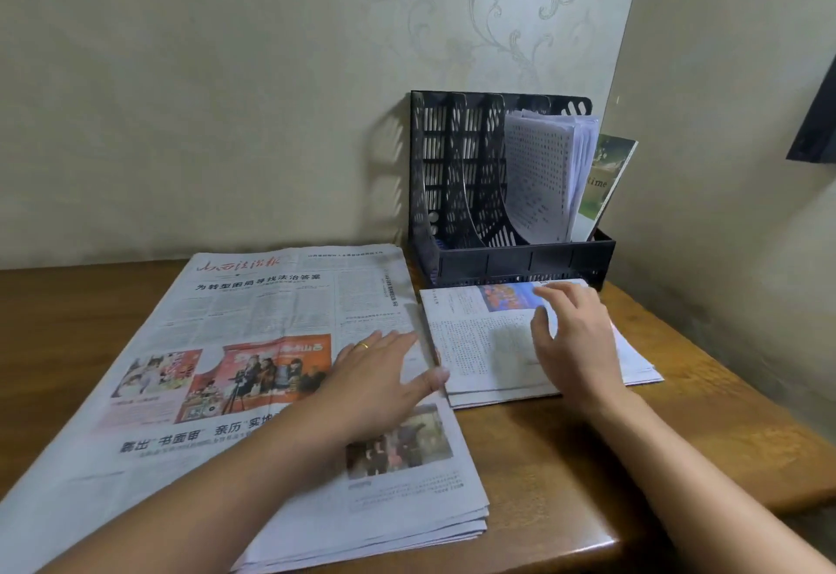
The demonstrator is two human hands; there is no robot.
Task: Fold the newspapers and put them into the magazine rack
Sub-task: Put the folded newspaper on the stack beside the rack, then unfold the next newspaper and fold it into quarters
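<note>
A large stack of unfolded newspapers [235, 374] lies flat on the left of the wooden table. A smaller folded newspaper [488, 342] lies to its right, just in front of the black magazine rack [457, 193]. My left hand [380, 374] lies flat, fingers straight, on the right edge of the big stack, its thumb reaching toward the folded paper. My right hand [574, 338] hovers over or lightly touches the folded paper with fingers spread. The rack's right slots hold a folded paper [543, 175] and a green magazine [604, 175]; its left slots are empty.
The wooden table [705, 428] stands in a corner, with walls behind and to the right. The rack sits against the back wall. A dark object [814, 125] juts from the right wall. The table's front edge runs close below the stack.
</note>
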